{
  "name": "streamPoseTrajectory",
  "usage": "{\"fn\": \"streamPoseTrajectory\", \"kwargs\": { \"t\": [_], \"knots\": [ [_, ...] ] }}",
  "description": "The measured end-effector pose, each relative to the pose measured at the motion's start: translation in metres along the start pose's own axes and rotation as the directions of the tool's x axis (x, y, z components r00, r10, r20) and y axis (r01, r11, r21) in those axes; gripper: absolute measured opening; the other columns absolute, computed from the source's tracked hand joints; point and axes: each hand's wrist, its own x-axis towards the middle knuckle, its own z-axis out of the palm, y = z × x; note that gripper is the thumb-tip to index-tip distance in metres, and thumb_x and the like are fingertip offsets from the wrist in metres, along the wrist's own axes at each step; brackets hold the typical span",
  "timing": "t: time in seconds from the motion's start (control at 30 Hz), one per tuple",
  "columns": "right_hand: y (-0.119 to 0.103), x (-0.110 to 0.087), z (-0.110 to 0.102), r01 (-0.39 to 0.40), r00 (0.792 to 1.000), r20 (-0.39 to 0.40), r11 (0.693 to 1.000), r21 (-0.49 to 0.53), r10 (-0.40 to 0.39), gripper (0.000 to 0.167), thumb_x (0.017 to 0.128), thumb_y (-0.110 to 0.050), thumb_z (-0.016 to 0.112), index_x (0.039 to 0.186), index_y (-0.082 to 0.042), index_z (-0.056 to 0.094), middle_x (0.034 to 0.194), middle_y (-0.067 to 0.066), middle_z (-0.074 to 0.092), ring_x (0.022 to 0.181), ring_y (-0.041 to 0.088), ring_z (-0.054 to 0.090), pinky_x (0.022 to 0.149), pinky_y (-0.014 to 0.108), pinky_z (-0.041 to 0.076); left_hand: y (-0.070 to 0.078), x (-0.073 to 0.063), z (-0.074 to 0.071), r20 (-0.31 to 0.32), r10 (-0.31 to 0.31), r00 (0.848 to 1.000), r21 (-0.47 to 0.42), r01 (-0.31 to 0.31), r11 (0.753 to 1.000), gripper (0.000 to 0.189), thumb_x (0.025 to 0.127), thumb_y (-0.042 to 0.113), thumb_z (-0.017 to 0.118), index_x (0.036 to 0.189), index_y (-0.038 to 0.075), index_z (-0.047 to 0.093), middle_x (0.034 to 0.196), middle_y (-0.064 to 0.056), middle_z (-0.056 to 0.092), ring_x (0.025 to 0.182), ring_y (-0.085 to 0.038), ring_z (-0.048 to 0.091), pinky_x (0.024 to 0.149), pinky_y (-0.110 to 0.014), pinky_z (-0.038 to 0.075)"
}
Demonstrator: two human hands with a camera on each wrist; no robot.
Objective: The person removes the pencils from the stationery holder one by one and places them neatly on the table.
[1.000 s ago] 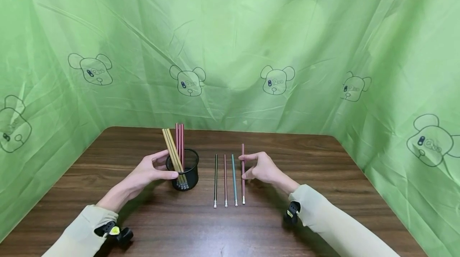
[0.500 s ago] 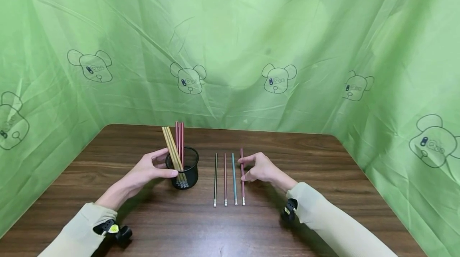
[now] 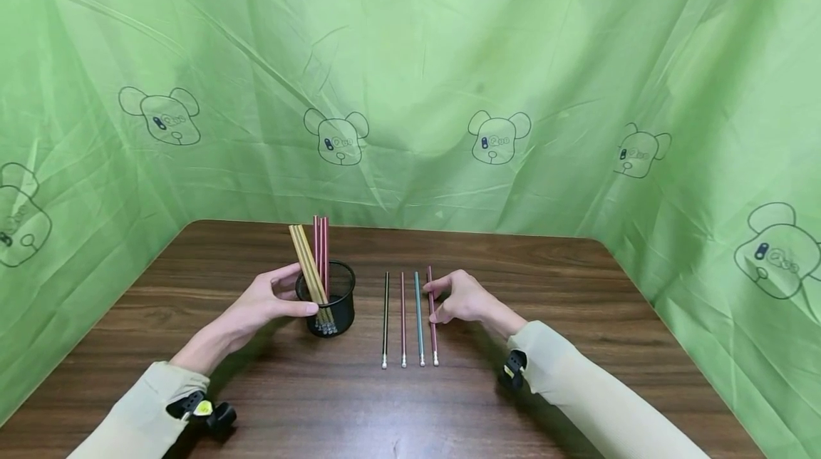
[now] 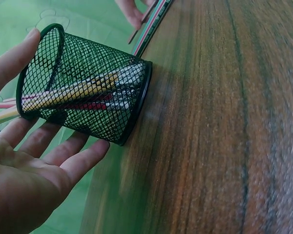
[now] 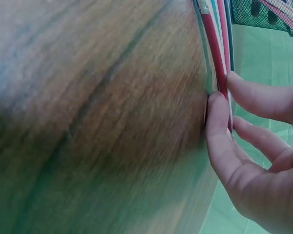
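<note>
My left hand holds a black mesh pencil cup, thumb at the rim and fingers along its side. Inside the cup lean several yellow pencils and a few dark pink ones, eraser ends down. To the right of the cup lie a black pencil, a pink pencil and a blue pencil, side by side. My right hand holds the rightmost pencil, a dark red one, near its middle. In the right wrist view, fingers are on both sides of this red pencil.
A dark wooden table carries everything. Green cloth printed with bear faces hangs behind it and on both sides. Each wrist wears a black strap with a camera.
The right hand has shifted the rightmost pencil slightly left and toward me, so its far tip now sits closer to the blue pencil. The left hand and cup stay in place.
</note>
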Motion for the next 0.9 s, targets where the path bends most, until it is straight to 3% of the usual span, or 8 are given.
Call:
{"fn": "streamPoseTrajectory", "kwargs": {
  "t": [0.23, 0.53, 0.63, 0.8, 0.9],
  "knots": [
    [-0.0011, 0.0019, 0.0012, 0.028, 1.0, -0.007, 0.998, -0.058, -0.029, 0.06, 0.064, 0.002, 0.095, 0.121, -0.004, 0.079, 0.101, 0.003, 0.073, 0.085, 0.017, 0.059, 0.074, 0.029, 0.05, 0.0013, -0.0006, 0.0014, -0.004, -0.001, 1.0, 0.003, 0.001, 1.0, 0.101, 0.088, 0.012, 0.085, 0.164, -0.006, 0.021, 0.154, -0.03, 0.048, 0.134, -0.041, 0.055, 0.098, -0.028, 0.05],
    [0.001, 0.0043, 0.0006, 0.047, 0.999, 0.012, 0.994, -0.102, -0.046, 0.059, 0.065, -0.003, 0.097, 0.121, -0.005, 0.079, 0.101, 0.003, 0.072, 0.107, 0.028, 0.062, 0.086, 0.033, 0.051, 0.0021, -0.0014, 0.0029, -0.008, -0.007, 1.0, 0.009, 0.007, 1.0, 0.1, 0.088, 0.013, 0.085, 0.164, -0.006, 0.022, 0.154, -0.03, 0.047, 0.135, -0.041, 0.053, 0.098, -0.028, 0.05],
    [0.0014, 0.0041, 0.0002, 0.049, 0.999, 0.021, 0.993, -0.106, -0.046, 0.059, 0.066, -0.005, 0.097, 0.122, -0.005, 0.079, 0.102, 0.004, 0.072, 0.097, 0.023, 0.067, 0.087, 0.033, 0.052, 0.0021, -0.0014, 0.0032, -0.009, -0.009, 1.0, 0.012, 0.009, 1.0, 0.1, 0.088, 0.013, 0.085, 0.164, -0.005, 0.023, 0.155, -0.03, 0.047, 0.136, -0.041, 0.053, 0.098, -0.028, 0.05],
    [0.0022, 0.0038, -0.0001, 0.042, 0.998, 0.051, 0.996, -0.077, -0.038, 0.058, 0.069, -0.003, 0.096, 0.125, -0.003, 0.077, 0.11, 0.009, 0.074, 0.065, 0.016, 0.07, 0.081, 0.031, 0.054, 0.0016, -0.0013, 0.0036, -0.011, -0.005, 1.0, 0.015, 0.005, 1.0, 0.099, 0.088, 0.013, 0.085, 0.164, -0.005, 0.025, 0.153, -0.029, 0.048, 0.135, -0.041, 0.054, 0.098, -0.028, 0.05],
    [0.003, 0.004, 0.0, 0.043, 0.997, 0.06, 0.997, -0.069, -0.038, 0.057, 0.071, -0.002, 0.095, 0.124, -0.002, 0.077, 0.114, 0.01, 0.075, 0.061, 0.014, 0.069, 0.077, 0.03, 0.056, 0.0015, -0.0013, 0.0041, -0.011, -0.002, 1.0, 0.012, 0.002, 1.0, 0.098, 0.088, 0.013, 0.086, 0.164, -0.005, 0.025, 0.153, -0.029, 0.049, 0.134, -0.04, 0.055, 0.098, -0.028, 0.05]
  ]
}}
